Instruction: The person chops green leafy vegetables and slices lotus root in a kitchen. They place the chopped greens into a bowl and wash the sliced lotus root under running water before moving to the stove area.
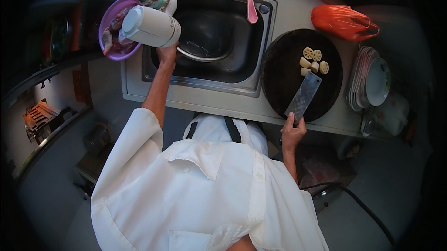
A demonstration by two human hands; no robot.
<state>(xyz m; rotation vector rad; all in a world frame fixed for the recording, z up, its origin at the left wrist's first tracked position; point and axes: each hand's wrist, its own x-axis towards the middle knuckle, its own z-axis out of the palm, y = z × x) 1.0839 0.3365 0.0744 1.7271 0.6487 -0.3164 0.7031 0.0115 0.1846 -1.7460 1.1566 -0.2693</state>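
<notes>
My right hand (292, 133) grips the handle of a cleaver (303, 95). Its broad blade lies over a round dark chopping board (279, 76), with the far end against cut lotus root pieces (313, 63). Several pieces show round holes on their cut faces. My left hand (168, 54) holds the rim of a metal bowl (209, 31) in the stainless-steel sink (244, 73). The white faucet filter (152, 25) hangs above this hand and hides some of the fingers. The bowl's inside looks dark, and its contents are hard to make out.
A purple basin (120, 55) with raw meat pieces stands left of the sink. A pink ladle-like scoop (251, 6) with food sits at the back. Right of the board are a red plastic bag (337, 22) and racked plates (363, 80). A black hose (366, 205) hangs lower right.
</notes>
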